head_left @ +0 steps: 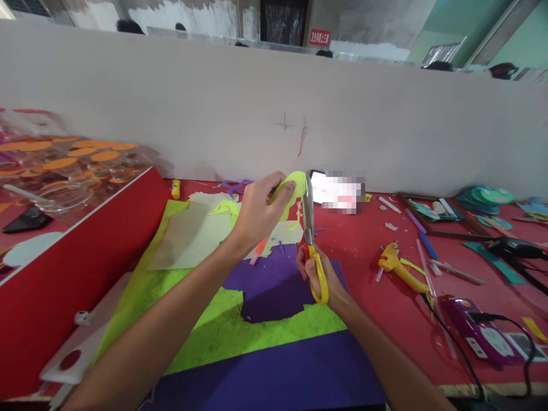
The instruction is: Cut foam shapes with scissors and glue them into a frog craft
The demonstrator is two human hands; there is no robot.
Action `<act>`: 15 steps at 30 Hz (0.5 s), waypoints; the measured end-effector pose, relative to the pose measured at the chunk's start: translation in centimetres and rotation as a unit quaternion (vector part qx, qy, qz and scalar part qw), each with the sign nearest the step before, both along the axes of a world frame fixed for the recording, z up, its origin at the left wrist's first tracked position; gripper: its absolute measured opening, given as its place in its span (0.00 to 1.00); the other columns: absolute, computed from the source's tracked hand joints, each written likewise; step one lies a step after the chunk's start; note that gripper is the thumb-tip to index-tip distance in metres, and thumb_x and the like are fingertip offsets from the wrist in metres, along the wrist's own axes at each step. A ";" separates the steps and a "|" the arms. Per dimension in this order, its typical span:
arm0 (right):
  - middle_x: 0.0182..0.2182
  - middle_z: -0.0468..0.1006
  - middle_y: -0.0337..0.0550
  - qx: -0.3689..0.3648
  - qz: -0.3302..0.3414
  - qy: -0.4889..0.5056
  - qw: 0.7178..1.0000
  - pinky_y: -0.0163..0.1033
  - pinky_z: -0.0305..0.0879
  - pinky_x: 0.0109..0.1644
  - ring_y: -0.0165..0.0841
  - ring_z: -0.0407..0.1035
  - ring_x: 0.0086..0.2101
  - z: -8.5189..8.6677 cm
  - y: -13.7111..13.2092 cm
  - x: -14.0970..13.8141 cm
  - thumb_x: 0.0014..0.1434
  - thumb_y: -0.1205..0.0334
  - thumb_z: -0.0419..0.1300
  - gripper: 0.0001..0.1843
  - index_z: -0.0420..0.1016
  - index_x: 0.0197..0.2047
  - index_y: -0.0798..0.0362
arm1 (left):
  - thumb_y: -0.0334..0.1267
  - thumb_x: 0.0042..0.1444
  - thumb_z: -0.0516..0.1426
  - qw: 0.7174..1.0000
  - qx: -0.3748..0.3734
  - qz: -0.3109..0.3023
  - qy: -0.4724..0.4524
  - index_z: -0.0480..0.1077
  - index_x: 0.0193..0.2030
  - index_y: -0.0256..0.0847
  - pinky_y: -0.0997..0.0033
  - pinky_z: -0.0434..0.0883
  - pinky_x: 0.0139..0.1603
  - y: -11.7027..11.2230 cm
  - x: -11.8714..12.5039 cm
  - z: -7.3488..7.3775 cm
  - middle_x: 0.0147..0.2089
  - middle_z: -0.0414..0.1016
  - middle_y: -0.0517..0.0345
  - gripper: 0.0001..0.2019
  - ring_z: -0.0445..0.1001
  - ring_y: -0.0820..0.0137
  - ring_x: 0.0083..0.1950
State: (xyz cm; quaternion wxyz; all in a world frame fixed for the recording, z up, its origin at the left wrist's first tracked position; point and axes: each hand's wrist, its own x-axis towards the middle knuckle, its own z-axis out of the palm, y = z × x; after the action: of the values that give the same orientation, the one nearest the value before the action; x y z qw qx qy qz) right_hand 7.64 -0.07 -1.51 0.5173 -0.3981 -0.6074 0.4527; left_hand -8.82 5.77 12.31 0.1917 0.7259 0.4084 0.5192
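Note:
My left hand (261,208) pinches a piece of bright yellow-green paper (298,181) between thumb and fingers, above the red table. In my right hand (319,271) is a pair of scissors (319,274) with yellow and red handles, its blades pointing up. The blades meet the right edge of the yellow-green paper; whether they are closed on it I cannot tell. Below both hands lie torn purple paper (274,285), a large yellow-green sheet (205,319) and a pale sheet (188,237). Small yellow-green scraps (226,210) lie near my left wrist.
A lit phone (317,185) leans by the white partition (214,114). To the right are a yellow glue gun (402,268), a purple device (482,331) with a cable and a brown frame (445,220). A red board (85,274) stands at left, clear cups beyond it.

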 end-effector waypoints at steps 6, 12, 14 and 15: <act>0.21 0.58 0.31 0.012 0.005 0.009 1.000 0.37 0.52 0.24 0.27 0.52 0.20 0.1 0.1 -0.1 0.57 0.22 0.52 0.34 0.64 0.33 0.48 | 0.40 0.66 0.53 0.999 0.000 -0.013 0.037 0.53 0.26 0.41 0.68 0.52 0.29 -0.2 0.0 0.1 0.25 0.51 0.64 0.18 0.51 0.74 0.27; 0.22 0.60 0.32 0.012 -0.015 -0.006 1.000 0.37 0.51 0.25 0.28 0.54 0.22 -0.3 0.3 0.3 0.58 0.22 0.53 0.35 0.66 0.35 0.50 | 0.39 0.65 0.53 0.996 0.004 -0.022 0.082 0.54 0.26 0.41 0.69 0.53 0.29 -0.2 0.1 0.2 0.24 0.53 0.65 0.16 0.53 0.74 0.27; 0.22 0.59 0.32 0.014 -0.017 -0.001 1.000 0.37 0.51 0.24 0.27 0.53 0.22 -0.4 0.3 0.4 0.57 0.22 0.52 0.36 0.66 0.36 0.50 | 0.38 0.65 0.53 0.995 0.003 -0.018 0.095 0.53 0.26 0.41 0.69 0.52 0.30 -0.2 0.1 0.3 0.25 0.52 0.65 0.17 0.52 0.75 0.27; 0.22 0.59 0.32 0.014 -0.017 0.004 1.000 0.36 0.50 0.24 0.27 0.53 0.22 -0.4 0.3 0.4 0.57 0.22 0.52 0.36 0.67 0.36 0.50 | 0.38 0.65 0.53 0.995 0.003 -0.018 0.099 0.52 0.26 0.41 0.69 0.52 0.30 -0.3 0.1 0.4 0.25 0.51 0.65 0.17 0.52 0.75 0.27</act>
State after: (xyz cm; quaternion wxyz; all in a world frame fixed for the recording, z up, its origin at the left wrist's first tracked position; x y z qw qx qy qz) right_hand 8.06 0.23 -1.91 0.5326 -0.3997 -0.6047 0.4370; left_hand -8.71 5.50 12.69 0.1574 0.7813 0.4109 0.4427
